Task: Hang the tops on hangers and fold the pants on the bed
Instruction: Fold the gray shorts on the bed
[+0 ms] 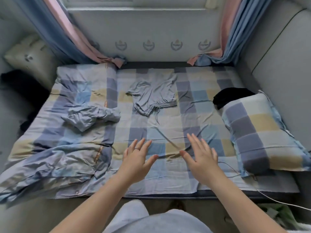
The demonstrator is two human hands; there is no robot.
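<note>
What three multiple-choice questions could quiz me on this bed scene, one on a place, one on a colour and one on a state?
1. Where do the grey shorts lie?
A) on the floor
B) in the middle of the bed
C) on the windowsill

2. What colour is the cloth bundle at the far end of the pillow?
A) black
B) red
C) white

3. How are the left hand and the right hand?
A) gripping a hanger
B) clenched in fists
C) open, fingers spread, holding nothing

Answers:
1 B: the shorts rest on the bed's middle, beyond both hands.
2 A: the bundle is plainly black against the pale checked pillow.
3 C: both hands show straight, spread fingers over the bed, with nothing in them.
</note>
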